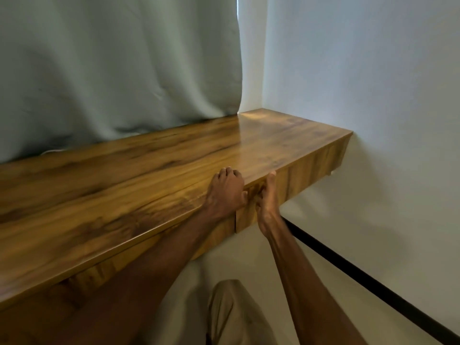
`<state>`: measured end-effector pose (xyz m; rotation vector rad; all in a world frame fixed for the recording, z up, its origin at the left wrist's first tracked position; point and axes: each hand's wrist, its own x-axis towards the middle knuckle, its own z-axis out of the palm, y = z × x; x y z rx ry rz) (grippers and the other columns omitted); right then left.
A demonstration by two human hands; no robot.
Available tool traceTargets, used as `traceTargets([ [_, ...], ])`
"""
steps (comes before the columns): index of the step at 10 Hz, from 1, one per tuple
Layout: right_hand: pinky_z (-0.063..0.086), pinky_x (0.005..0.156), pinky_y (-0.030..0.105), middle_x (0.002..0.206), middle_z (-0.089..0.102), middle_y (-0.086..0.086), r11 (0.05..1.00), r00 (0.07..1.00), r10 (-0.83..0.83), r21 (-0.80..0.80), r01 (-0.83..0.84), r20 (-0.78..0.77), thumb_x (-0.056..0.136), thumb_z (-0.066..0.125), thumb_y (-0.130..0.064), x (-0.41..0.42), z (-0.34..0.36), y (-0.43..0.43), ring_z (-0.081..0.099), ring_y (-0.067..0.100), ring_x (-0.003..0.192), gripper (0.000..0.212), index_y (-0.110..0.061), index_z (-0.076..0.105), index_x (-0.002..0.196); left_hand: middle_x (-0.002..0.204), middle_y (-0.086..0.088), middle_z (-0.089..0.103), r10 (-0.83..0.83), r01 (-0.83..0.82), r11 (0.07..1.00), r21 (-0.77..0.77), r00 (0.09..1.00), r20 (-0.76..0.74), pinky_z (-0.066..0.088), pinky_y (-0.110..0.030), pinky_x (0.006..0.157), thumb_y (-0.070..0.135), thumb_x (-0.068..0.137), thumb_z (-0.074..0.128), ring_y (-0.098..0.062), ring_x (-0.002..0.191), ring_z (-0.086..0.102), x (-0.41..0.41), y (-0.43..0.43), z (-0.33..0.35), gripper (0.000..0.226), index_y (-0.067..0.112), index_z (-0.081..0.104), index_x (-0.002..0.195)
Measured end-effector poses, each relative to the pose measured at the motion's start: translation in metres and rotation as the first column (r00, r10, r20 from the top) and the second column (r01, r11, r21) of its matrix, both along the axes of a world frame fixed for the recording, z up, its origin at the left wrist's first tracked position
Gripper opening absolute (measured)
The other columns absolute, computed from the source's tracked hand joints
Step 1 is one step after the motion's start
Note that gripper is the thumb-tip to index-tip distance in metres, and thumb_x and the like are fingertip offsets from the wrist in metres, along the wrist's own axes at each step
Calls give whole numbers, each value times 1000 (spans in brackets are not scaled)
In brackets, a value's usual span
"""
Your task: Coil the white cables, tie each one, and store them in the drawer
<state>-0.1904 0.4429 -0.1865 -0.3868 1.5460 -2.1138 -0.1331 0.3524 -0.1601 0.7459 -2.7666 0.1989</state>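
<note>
Drawer: wood-grain front set under the front edge of the desk, right-hand section, next to a vertical seam in the panelling. The front sits about level with the panel beside it; you cannot tell whether it is fully shut.

Left hand: yours, resting on the desk top at its front edge, just above the drawer. Fingers curled into a fist, thumb hanging over the edge; nothing shows inside it.

Right hand: yours, seen edge-on, held upright against the drawer front. Fingers are straight and lie flat on the wood, with the tips reaching the desk's top edge; it grips nothing. The two hands are just beside each other.

Thin white strand: on the desk top at the hem of the curtain, far left; too small to tell if it is a cable.

Wall: pale, meeting the desk's right end.

Black strip: runs along the base of the wall.

Beige trouser leg: below the desk, between your forearms.
</note>
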Motion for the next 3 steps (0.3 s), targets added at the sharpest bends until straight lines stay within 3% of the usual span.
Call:
traceTargets([
  [1, 50, 91, 29, 122, 65, -11, 999, 997, -46, 22, 47, -55, 98, 29, -73, -3, 0, -14, 60, 6, 113, 65, -27, 58, 134, 135, -23, 58, 13, -13, 999, -38, 1000, 3, 48, -45, 101, 43, 94, 64, -36, 126, 53, -4, -1, 1, 63, -3, 53, 138],
  [2, 52, 104, 48, 135, 65, 4, 996, 996, -57, 68, 62, -75, 79, 32, -94, -20, -26, -30, 61, 19, 123, 98, -20, 62, 137, 123, -21, 63, -16, 16, 998, -56, 1000, 7, 51, -45, 93, 39, 93, 66, -36, 117, 58, -5, -1, 5, 47, 1, 65, 120],
  [3, 51, 104, 45, 136, 63, 6, 982, 992, -40, 176, 61, -124, 87, 40, -81, -11, -13, -21, 61, 22, 122, 84, -17, 59, 136, 120, -20, 64, -44, 45, 999, -25, 999, 14, 51, -45, 90, 37, 93, 65, -35, 115, 58, -1, -2, 10, 42, 3, 65, 117],
])
